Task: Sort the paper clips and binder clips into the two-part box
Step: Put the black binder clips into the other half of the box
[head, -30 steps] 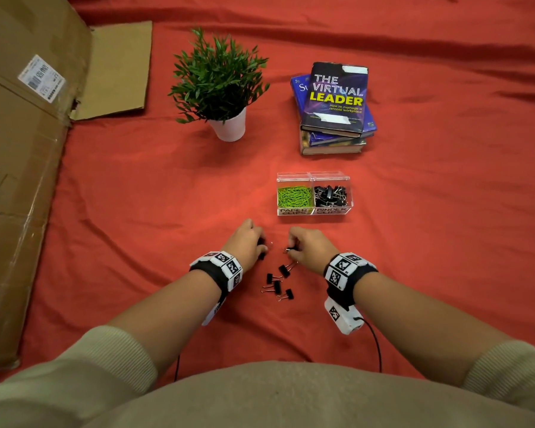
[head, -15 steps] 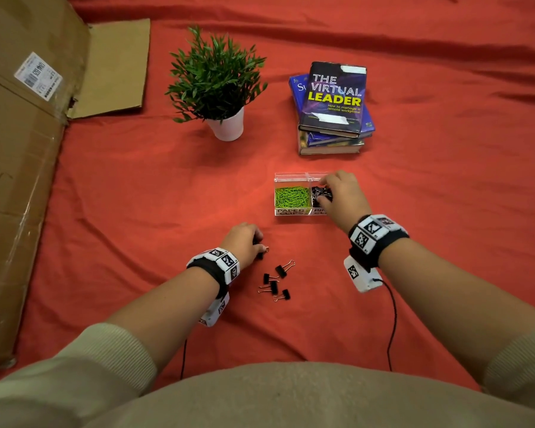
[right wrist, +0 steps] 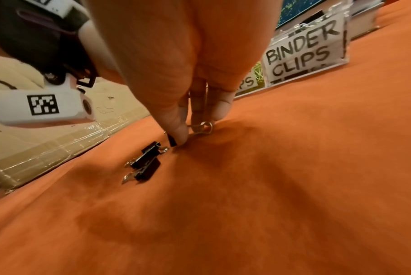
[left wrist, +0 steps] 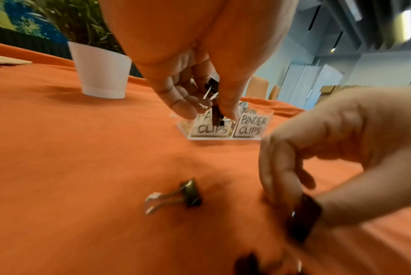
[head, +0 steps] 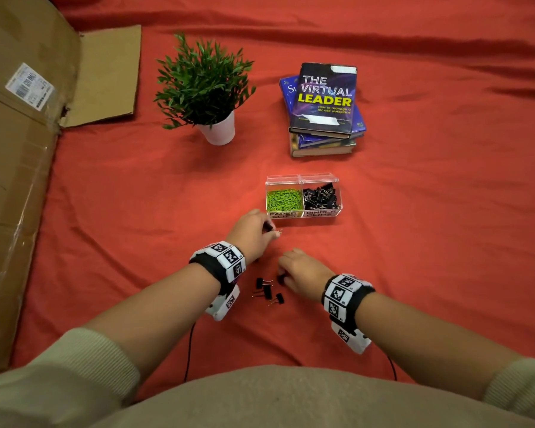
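The clear two-part box [head: 303, 177] holds green paper clips [head: 284, 199] on the left and black binder clips [head: 320, 197] on the right. My left hand [head: 267, 227] is just in front of the box's left half. In the left wrist view my left hand [left wrist: 209, 113] pinches black binder clips [left wrist: 213, 86] between thumb and fingers. My right hand [head: 283, 278] is down on the cloth and pinches one binder clip [right wrist: 173, 141] at the edge of the pile. Three loose binder clips [head: 267, 291] lie beside it.
A red cloth [head: 430, 242] covers the surface. A potted plant [head: 207, 91] and a stack of books [head: 323, 109] stand behind the box. Flattened cardboard [head: 16, 180] lies along the left side. The left wrist camera [right wrist: 39, 107] hangs close to the loose clips.
My right hand came back from the box's binder-clip side to the pile and took hold of a clip. My left hand moved forward towards the box with its clips.
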Demonstrator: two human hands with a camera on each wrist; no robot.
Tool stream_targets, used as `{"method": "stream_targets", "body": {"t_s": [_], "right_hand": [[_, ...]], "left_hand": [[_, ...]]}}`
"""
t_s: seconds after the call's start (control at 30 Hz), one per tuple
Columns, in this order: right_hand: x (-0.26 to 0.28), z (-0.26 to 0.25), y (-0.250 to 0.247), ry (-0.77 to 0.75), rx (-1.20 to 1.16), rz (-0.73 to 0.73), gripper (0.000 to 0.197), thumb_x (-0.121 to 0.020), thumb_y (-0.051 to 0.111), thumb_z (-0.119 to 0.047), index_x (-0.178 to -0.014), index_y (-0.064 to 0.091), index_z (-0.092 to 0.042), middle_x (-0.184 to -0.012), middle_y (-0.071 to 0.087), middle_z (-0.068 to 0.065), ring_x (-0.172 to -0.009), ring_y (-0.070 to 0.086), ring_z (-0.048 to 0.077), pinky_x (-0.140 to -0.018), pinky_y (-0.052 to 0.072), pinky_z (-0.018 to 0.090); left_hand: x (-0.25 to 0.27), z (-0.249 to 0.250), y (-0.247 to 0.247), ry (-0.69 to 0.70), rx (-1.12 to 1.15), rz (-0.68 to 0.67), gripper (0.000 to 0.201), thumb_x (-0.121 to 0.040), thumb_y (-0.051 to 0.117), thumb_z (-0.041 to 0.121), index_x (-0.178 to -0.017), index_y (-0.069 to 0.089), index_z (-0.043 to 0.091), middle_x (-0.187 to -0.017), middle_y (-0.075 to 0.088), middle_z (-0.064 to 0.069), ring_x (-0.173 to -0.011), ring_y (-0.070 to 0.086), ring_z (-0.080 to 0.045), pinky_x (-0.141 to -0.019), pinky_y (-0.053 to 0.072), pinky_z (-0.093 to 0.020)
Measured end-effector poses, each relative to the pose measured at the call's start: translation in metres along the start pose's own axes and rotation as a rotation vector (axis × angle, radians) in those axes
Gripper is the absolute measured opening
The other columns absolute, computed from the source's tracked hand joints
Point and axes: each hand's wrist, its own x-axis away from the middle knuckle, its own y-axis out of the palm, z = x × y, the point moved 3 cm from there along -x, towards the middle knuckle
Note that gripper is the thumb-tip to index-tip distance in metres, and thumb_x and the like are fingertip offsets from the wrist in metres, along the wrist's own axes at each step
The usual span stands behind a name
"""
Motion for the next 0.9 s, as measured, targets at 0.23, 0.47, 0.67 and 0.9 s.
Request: {"method": "stream_targets", "body": {"t_s": [0.23, 0.47, 0.67, 0.9], "right_hand": [[0.020, 0.052, -0.048, 0.288, -0.384, 0.408, 0.012, -0.077, 0.066, -0.006, -0.088, 0.067, -0.010, -0.078, 0.064, 0.001, -0.073, 0.053, 0.014, -0.070, 0.042, 0.026], [0.021, 0.104, -0.116, 0.452, -0.366, 0.608, 0.017, -0.080, 0.067, -0.007, -0.097, 0.066, -0.009, -0.075, 0.059, -0.001, -0.071, 0.053, 0.013, -0.070, 0.041, 0.023], [-0.007, 0.113, -0.132, 0.453, -0.281, 0.549, 0.023, -0.083, 0.060, -0.004, -0.105, 0.065, -0.007, -0.087, 0.069, 0.012, -0.078, 0.061, 0.024, -0.073, 0.046, 0.027], [-0.032, 0.107, -0.126, 0.309, 0.035, 0.431, 0.023, -0.085, 0.053, -0.007, -0.102, 0.068, -0.007, -0.104, 0.067, 0.013, -0.102, 0.051, 0.032, -0.092, 0.040, 0.036]], "left_hand": [[-0.051, 0.070, 0.004, 0.087, 0.030, 0.030, 0.016, -0.083, 0.069, 0.028, -0.088, 0.063, 0.014, -0.102, 0.061, -0.005, -0.096, 0.057, -0.022, -0.083, 0.047, -0.033], [-0.074, 0.096, 0.025, 0.149, -0.154, 0.111, 0.034, -0.081, 0.070, 0.027, -0.111, 0.058, 0.015, -0.113, 0.055, -0.006, -0.111, 0.048, -0.024, -0.095, 0.040, -0.035], [-0.058, 0.082, 0.038, 0.334, -0.389, 0.059, 0.037, -0.089, 0.053, 0.018, -0.127, 0.056, 0.015, -0.119, 0.056, -0.006, -0.117, 0.047, -0.027, -0.096, 0.035, -0.036], [-0.044, 0.081, 0.034, 0.298, -0.412, 0.154, 0.028, -0.085, 0.053, 0.019, -0.109, 0.066, 0.013, -0.116, 0.056, -0.006, -0.117, 0.044, -0.030, -0.094, 0.031, -0.040]]}}
